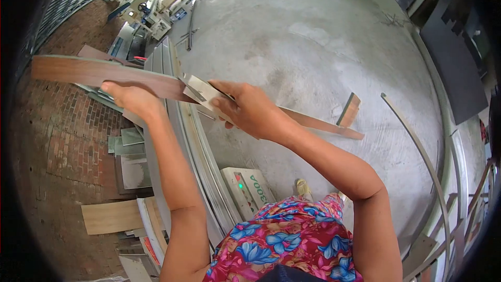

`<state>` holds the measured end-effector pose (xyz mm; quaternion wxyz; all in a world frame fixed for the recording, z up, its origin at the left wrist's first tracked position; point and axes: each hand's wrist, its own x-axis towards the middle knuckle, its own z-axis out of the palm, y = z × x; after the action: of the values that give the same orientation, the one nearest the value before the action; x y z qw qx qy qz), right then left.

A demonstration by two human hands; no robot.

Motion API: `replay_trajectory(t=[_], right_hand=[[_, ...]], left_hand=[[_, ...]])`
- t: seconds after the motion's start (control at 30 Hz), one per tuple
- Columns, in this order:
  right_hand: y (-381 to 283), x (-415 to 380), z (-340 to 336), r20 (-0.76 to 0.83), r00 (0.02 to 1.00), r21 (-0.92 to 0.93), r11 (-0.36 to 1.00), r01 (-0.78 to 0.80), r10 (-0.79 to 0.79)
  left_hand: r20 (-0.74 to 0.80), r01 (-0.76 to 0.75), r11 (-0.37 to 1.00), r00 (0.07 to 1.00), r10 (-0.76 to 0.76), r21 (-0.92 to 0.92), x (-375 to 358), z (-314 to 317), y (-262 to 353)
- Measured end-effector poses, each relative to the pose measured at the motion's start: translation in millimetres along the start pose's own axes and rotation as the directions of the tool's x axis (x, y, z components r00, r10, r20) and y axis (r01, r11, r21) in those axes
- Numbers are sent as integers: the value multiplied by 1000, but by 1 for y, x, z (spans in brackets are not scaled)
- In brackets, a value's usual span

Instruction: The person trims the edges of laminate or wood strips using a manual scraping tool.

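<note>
lengthwise, the long flat reddish-brown wood-grain strip [78, 69] runs from the far left of the view toward the right hand [242, 105], out in front of the body. the left hand [133, 99] is the nearer, its grip closed around the strip's visible middle, thumb on the face, fingers hidden. the right grip is wrapped about a pale, blocky, straight-sided tool [201, 90], which overlaps the strip where it nears that hand. a brown piece [321, 124] shows past the right forearm; whether it belongs to the strip, i cannot tell.
</note>
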<state>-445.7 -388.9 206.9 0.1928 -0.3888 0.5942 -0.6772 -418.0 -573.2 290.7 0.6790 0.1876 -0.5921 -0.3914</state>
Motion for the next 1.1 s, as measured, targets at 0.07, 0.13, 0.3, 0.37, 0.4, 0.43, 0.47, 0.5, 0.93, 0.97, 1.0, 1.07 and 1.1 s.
replay_trajectory(t=[0.07, 0.13, 0.3, 0.37, 0.4, 0.43, 0.47, 0.5, 0.93, 0.97, 1.0, 1.07, 1.1], right_hand=[[18, -16, -8, -14, 998, 33, 998, -58, 59], [37, -31, -14, -56, 994, 52, 995, -90, 93], [78, -63, -22, -163, 979, 102, 989, -104, 120], [89, -71, -23, -210, 975, -3, 997, -71, 69], [91, -75, -24, -231, 972, -55, 997, -56, 42], [93, -77, -25, -245, 969, -92, 994, -61, 37], [92, -79, -26, -257, 966, -130, 989, -65, 29], [92, -80, -27, -268, 963, -168, 983, -67, 20], [144, -125, -82, -234, 943, -80, 962, -262, 237], [148, -130, -86, -233, 937, -64, 958, -281, 259], [154, -136, -90, -232, 931, -49, 953, -299, 281], [177, -146, -94, -247, 914, -45, 939, -341, 320], [183, -148, -98, -253, 906, -43, 931, -362, 340]], left_hand=[[5, 10, 1000, 1000, -10, -3, -3, 0, 2], [0, -1, 1000, 1000, 1, -17, -5, 1, 1], [39, -19, 998, 999, 16, 66, -15, 0, 5], [48, -5, 999, 999, 3, 38, -21, 3, 9], [53, 1, 1000, 999, -3, 25, -24, 4, 10], [83, -2, 1000, 997, 1, 11, -25, 3, 10], [73, 5, 1000, 997, -6, 12, -29, 5, 13], [62, 11, 1000, 998, -12, 13, -35, 10, 20], [-99, -60, 982, 992, 79, 178, -25, 5, 25], [-61, -106, 982, 991, 116, 157, -25, 4, 25], [-64, -112, 981, 990, 124, 160, -24, 3, 25], [-71, -126, 978, 988, 139, 168, -19, 1, 26], [-65, -121, 977, 989, 134, 173, -13, -2, 25]])
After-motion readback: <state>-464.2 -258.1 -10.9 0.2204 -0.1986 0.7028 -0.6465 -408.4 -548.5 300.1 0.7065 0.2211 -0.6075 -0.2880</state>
